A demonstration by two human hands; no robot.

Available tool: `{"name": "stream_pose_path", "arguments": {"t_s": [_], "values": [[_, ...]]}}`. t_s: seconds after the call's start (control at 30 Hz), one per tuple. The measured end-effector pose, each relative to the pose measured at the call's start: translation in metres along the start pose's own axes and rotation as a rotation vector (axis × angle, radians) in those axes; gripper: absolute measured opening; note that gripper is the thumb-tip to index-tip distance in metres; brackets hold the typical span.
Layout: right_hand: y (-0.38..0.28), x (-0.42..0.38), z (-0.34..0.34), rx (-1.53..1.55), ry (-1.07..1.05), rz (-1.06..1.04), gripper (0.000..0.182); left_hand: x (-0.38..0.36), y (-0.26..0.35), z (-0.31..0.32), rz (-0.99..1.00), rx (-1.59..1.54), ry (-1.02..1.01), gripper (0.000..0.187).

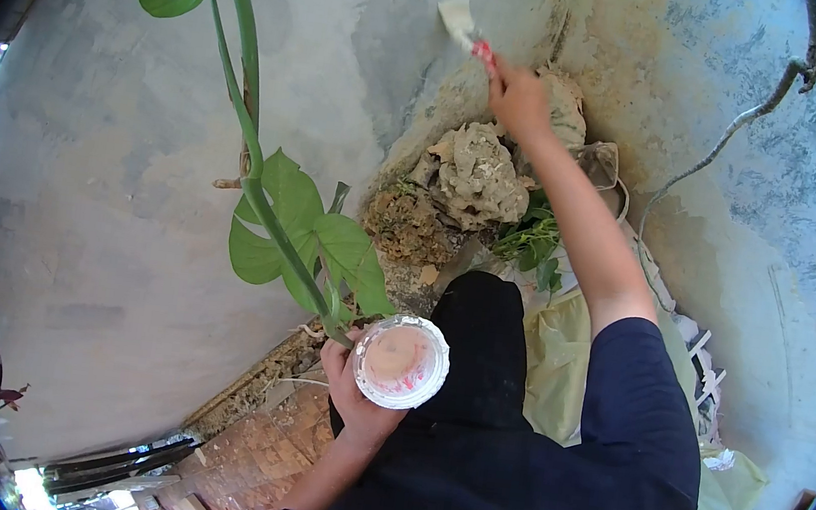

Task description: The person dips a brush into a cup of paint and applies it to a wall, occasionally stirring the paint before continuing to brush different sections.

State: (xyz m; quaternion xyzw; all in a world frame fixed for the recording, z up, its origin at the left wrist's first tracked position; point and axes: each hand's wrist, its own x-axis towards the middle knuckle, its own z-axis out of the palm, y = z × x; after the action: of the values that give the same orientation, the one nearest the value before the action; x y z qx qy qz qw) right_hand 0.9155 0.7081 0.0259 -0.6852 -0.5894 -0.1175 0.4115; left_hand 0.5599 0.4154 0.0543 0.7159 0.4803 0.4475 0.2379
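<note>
Stretched toward the corner, my right hand (521,103) is closed around the red handle of a paintbrush (458,21). Its pale, paint-coated bristles overlap the grey wall (370,59) in this view. Low in front of my body, my left hand (358,397) grips a round white tub (430,387) by its side. Pinkish-white paint (394,352) with red streaks shows inside, and dried white paint crusts the rim. A green vine stem comes down right beside the left hand.
Rough rocks (477,177) are piled in the corner below my right arm. A vine with big split leaves (284,216) hangs across the left wall. A bare twig (746,117) runs along the right wall. Yellowish plastic sheeting (558,353) lies beside my leg, and brick paving (255,449) shows lower left.
</note>
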Motion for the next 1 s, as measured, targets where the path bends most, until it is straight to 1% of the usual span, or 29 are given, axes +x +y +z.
{"name": "stream_pose_path", "arguments": {"t_s": [0.1, 0.2, 0.3, 0.33, 0.43, 0.5, 0.6, 0.67, 0.7, 0.77, 0.83, 0.93, 1.0], "values": [[0.019, -0.047, 0.038, -0.031, -0.387, 0.157, 0.029, -0.003, 0.0, 0.0, -0.012, 0.013, 0.004, 0.067], [0.032, -0.073, 0.049, -0.151, -0.504, 0.148, 0.032, -0.003, 0.001, -0.003, 0.012, 0.052, -0.016, 0.066], [0.007, -0.045, 0.019, -0.264, -0.595, 0.144, 0.034, -0.003, 0.004, -0.004, -0.005, 0.018, -0.021, 0.065], [0.0, -0.031, 0.008, -0.266, -0.584, 0.107, 0.035, -0.004, 0.002, -0.003, -0.02, -0.006, -0.024, 0.064], [-0.028, 0.02, -0.025, -0.318, -0.49, 0.045, 0.033, -0.006, 0.0, -0.002, -0.034, -0.029, -0.034, 0.064], [-0.045, 0.038, -0.054, -0.235, -0.209, -0.015, 0.029, -0.006, 0.001, -0.003, -0.03, -0.015, -0.041, 0.064], [-0.052, 0.036, -0.064, -0.09, 0.208, -0.068, 0.025, -0.002, 0.007, -0.003, -0.016, 0.019, -0.042, 0.064], [-0.049, 0.022, -0.041, 0.017, 0.244, -0.058, 0.025, 0.001, 0.008, -0.005, 0.003, 0.043, -0.045, 0.064], [-0.044, 0.011, -0.024, 0.072, 0.263, -0.052, 0.026, 0.001, 0.006, -0.006, 0.024, 0.066, -0.058, 0.068], [-0.025, -0.023, 0.023, 0.021, 0.025, 0.02, 0.026, -0.001, 0.0, -0.008, 0.066, 0.115, -0.085, 0.077], [-0.011, -0.062, 0.052, -0.037, -0.175, 0.067, 0.025, -0.002, 0.001, -0.009, 0.043, 0.097, -0.088, 0.077], [-0.004, -0.092, 0.054, -0.148, -0.449, 0.107, 0.025, -0.003, 0.002, -0.013, 0.034, 0.095, -0.109, 0.078], [-0.005, -0.084, 0.054, -0.215, -0.502, 0.118, 0.025, -0.001, 0.001, -0.014, 0.038, 0.092, -0.123, 0.08]]}}
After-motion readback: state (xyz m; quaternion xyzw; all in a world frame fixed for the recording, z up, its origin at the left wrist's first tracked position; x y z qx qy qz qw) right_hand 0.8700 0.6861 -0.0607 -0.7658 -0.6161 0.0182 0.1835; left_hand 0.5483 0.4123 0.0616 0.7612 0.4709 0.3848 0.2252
